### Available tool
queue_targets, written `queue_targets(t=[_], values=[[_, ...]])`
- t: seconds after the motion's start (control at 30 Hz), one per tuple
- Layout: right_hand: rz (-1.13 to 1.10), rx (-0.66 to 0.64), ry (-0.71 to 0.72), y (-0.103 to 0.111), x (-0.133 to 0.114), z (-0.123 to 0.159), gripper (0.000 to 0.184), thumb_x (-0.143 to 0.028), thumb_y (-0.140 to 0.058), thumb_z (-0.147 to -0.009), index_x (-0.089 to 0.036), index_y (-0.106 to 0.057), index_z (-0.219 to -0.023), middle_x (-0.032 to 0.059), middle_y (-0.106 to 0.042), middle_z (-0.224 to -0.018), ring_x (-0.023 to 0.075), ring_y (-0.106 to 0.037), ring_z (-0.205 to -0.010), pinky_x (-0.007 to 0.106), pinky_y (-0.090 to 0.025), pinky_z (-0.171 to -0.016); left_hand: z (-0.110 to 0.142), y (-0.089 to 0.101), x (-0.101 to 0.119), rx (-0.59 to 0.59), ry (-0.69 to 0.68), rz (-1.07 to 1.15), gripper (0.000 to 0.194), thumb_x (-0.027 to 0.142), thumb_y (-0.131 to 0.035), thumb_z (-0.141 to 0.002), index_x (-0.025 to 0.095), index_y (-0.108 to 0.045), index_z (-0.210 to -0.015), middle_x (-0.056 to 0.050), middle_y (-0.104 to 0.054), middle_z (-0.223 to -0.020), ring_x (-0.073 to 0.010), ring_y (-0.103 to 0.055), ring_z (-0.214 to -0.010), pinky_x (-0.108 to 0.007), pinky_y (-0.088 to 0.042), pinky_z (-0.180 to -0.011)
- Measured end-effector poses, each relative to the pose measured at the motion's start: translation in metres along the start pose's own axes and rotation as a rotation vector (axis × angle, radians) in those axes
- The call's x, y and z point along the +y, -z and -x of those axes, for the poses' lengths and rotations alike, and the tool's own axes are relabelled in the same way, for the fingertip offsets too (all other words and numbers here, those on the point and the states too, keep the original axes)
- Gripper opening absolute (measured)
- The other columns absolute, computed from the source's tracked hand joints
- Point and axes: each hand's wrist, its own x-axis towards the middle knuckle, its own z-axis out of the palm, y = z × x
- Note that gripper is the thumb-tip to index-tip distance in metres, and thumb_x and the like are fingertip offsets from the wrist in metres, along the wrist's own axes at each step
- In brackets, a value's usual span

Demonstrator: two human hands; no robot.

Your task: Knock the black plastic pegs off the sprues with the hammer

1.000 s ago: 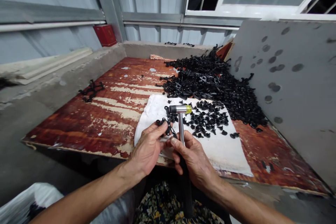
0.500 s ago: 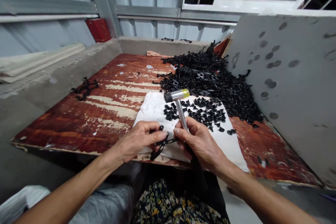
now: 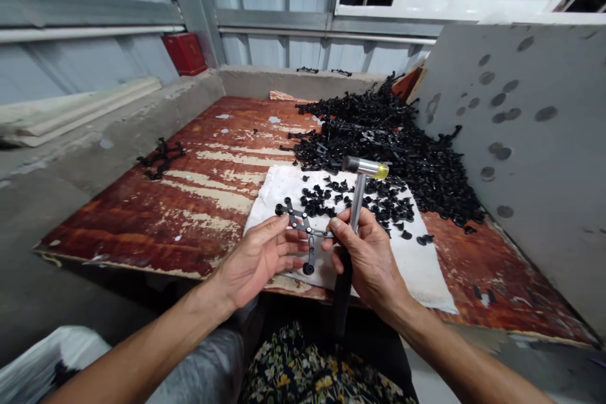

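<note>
A small black linkage with crossed, riveted arms and round ends (image 3: 299, 221) is held above a white cloth (image 3: 265, 202). My right hand (image 3: 367, 252) is closed around a hammer (image 3: 358, 202) with a metal head, one dark face and one yellow face; its head points up. Thumb and fingertips of that same hand also pinch one arm of the linkage. Close to the linkage's left side, my left hand (image 3: 260, 255) has its fingers apart, some behind the part, the thumb by its upper arm. Whether the left fingers touch it I cannot tell.
Small black round-headed pieces (image 3: 317, 202) lie scattered on the cloth. Behind them rises a large heap of black linkages (image 3: 379, 132), against an upright grey board (image 3: 530, 158). More linkages (image 3: 161, 156) sit at the left edge of the worn red-brown table (image 3: 199, 221).
My left fingers have loosened from the linkage and spread. The linkage is now turned to show its crossed arms, and the hammer head has moved right, still in my right hand.
</note>
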Motion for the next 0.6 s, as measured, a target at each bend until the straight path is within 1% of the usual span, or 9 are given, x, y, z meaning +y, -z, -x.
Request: queue_targets(t=[0.1, 0.2, 0.3, 0.33, 0.4, 0.5, 0.53, 0.6], values=[[0.047, -0.043, -0.03, -0.001, 0.006, 0.005, 0.03, -0.038, -0.07, -0.074, -0.023, -0.045, -0.082, -0.0069, -0.06, -0.05, 0.0056, -0.04, -0.029, 0.015, -0.031, -0.03, -0.003, -0.005, -0.005, 0.029, -0.097, -0.034, 0.019, 0.028, -0.073, -0.076, 0.014, -0.063, -0.085, -0.006, -0.069, -0.082, -0.0154, -0.064, -0.067, -0.027, -0.054, -0.06], [0.137, -0.115, -0.084, 0.002, 0.011, 0.013, 0.028, -0.04, -0.066, -0.078, -0.022, -0.045, -0.082, -0.0057, -0.062, -0.052, 0.0055, -0.04, -0.029, 0.015, -0.032, -0.03, -0.006, -0.005, -0.006, 0.03, -0.125, -0.091, 0.023, 0.03, -0.077, -0.072, 0.016, -0.061, -0.081, -0.004, -0.068, -0.076, -0.0143, -0.062, -0.063, -0.026, -0.054, -0.057], [0.247, -0.184, -0.119, 0.006, 0.01, 0.017, 0.027, -0.044, -0.062, -0.08, -0.022, -0.047, -0.08, -0.0059, -0.059, -0.056, 0.0047, -0.04, -0.031, 0.016, -0.032, -0.031, -0.008, 0.0, -0.005, 0.025, -0.126, -0.179, 0.035, 0.039, -0.082, -0.064, 0.016, -0.058, -0.076, -0.002, -0.066, -0.07, -0.0131, -0.059, -0.056, -0.024, -0.051, -0.048], [0.282, -0.194, -0.113, 0.007, 0.008, 0.016, 0.027, -0.044, -0.061, -0.081, -0.021, -0.048, -0.079, -0.0057, -0.059, -0.057, 0.0042, -0.039, -0.032, 0.016, -0.032, -0.031, -0.009, 0.002, -0.004, 0.027, -0.127, -0.224, 0.04, 0.043, -0.083, -0.061, 0.016, -0.058, -0.075, -0.001, -0.065, -0.068, -0.012, -0.057, -0.053, -0.022, -0.048, -0.044], [0.339, -0.186, -0.055, 0.009, 0.001, 0.013, 0.026, -0.044, -0.061, -0.081, -0.02, -0.052, -0.081, -0.0051, -0.058, -0.06, 0.0038, -0.039, -0.035, 0.016, -0.032, -0.032, -0.009, 0.007, -0.004, 0.018, -0.124, -0.337, 0.046, 0.051, -0.082, -0.059, 0.016, -0.058, -0.074, 0.0, -0.062, -0.066, -0.0095, -0.052, -0.048, -0.019, -0.04, -0.037], [0.392, -0.18, 0.033, 0.008, -0.011, 0.004, 0.023, -0.04, -0.059, -0.082, -0.019, -0.055, -0.091, -0.0055, -0.058, -0.062, 0.0045, -0.04, -0.036, 0.016, -0.033, -0.033, -0.007, 0.01, -0.005, -0.026, -0.144, -0.534, 0.048, 0.059, -0.073, -0.066, 0.015, -0.06, -0.077, 0.002, -0.058, -0.062, -0.0062, -0.044, -0.043, -0.016, -0.033, -0.035], [0.401, -0.196, 0.041, 0.006, -0.013, 0.001, 0.023, -0.039, -0.059, -0.083, -0.019, -0.055, -0.093, -0.0061, -0.058, -0.062, 0.0045, -0.04, -0.035, 0.016, -0.033, -0.032, -0.007, 0.01, -0.006, -0.043, -0.163, -0.594, 0.047, 0.06, -0.07, -0.069, 0.015, -0.06, -0.077, 0.003, -0.056, -0.059, -0.0056, -0.042, -0.043, -0.016, -0.033, -0.035], [0.41, -0.241, 0.031, 0.003, -0.015, -0.004, 0.019, -0.037, -0.059, -0.082, -0.02, -0.054, -0.09, -0.0076, -0.055, -0.059, 0.0041, -0.039, -0.034, 0.016, -0.031, -0.031, -0.005, 0.009, -0.008, -0.063, -0.208, -0.687, 0.047, 0.061, -0.065, -0.073, 0.015, -0.058, -0.075, 0.004, -0.053, -0.056, -0.0049, -0.04, -0.042, -0.015, -0.033, -0.037]])
